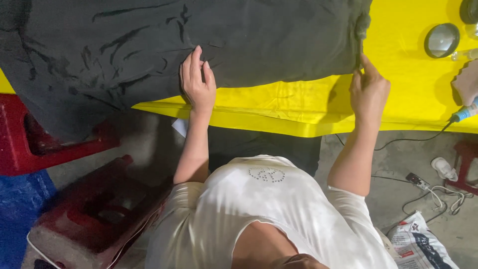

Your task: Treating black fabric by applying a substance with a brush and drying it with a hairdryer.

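Observation:
A large dark grey cloth (149,45) lies spread over a table covered in yellow fabric (279,107) and hangs off its left end. My left hand (197,82) rests flat on the cloth's near edge, fingers together. My right hand (368,89) pinches the cloth's right edge (359,45) with thumb and fingertips. My white top fills the bottom middle of the view.
Two red plastic stools (30,142) (94,214) stand on the floor at left beside a blue sack (20,209). Another person's hand (468,82) holds a blue-tipped corded tool (465,113) at right. A round black-rimmed lens (441,41), cables, a power strip (418,182) and a printed bag (418,244) lie nearby.

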